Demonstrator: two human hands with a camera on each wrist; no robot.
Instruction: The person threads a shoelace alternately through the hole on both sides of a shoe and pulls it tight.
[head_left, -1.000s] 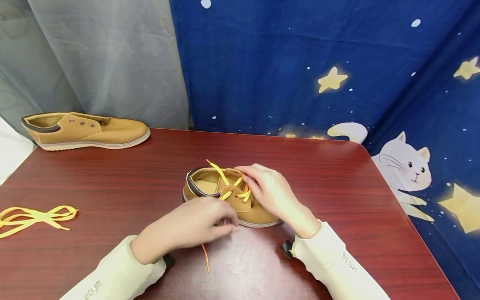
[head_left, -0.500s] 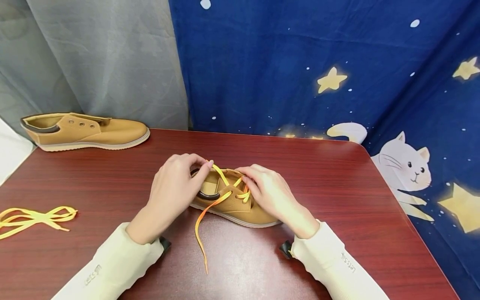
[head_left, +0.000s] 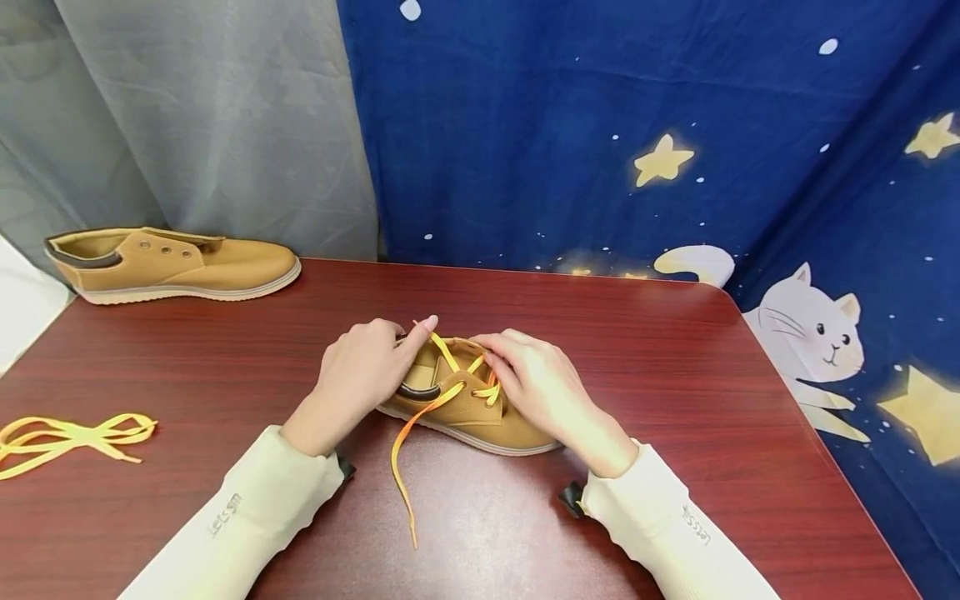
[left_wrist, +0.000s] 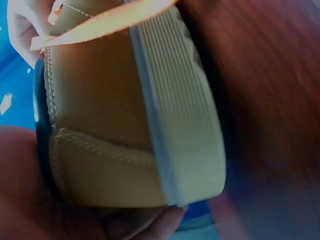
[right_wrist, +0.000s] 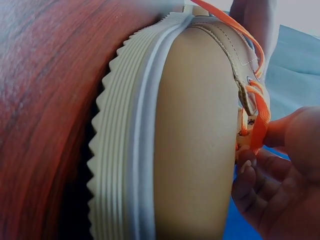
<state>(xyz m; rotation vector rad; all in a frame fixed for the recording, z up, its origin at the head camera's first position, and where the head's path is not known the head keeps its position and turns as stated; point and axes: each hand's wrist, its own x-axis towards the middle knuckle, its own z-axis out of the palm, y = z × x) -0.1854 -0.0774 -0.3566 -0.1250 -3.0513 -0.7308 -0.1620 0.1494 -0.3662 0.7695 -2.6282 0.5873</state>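
A tan low lace-up shoe (head_left: 476, 412) with a pale ribbed sole lies on the table, toe to the right. A yellow-orange shoelace (head_left: 405, 471) runs through its eyelets; one end trails on the table, the other stands up over the opening. My left hand (head_left: 367, 362) holds the shoe's heel, its fingers curled around the back in the left wrist view and its thumb raised beside the standing lace end. My right hand (head_left: 551, 387) grips the shoe's far side by the eyelets. In the right wrist view its thumb lies against the lace (right_wrist: 259, 132); what the fingertips pinch is partly hidden.
A second tan shoe (head_left: 180, 267), with bare eyelets, stands at the table's back left. Another yellow shoelace (head_left: 75, 435) lies folded and loosely bunched at the left. Behind the reddish wooden table (head_left: 637, 333) hang a grey curtain (head_left: 225, 125) and a blue starry one (head_left: 525, 142).
My left hand has come from the near side of the shoe up to its heel, then shifted slightly right and lower. The near lace end now trails free. My right hand has stayed put.
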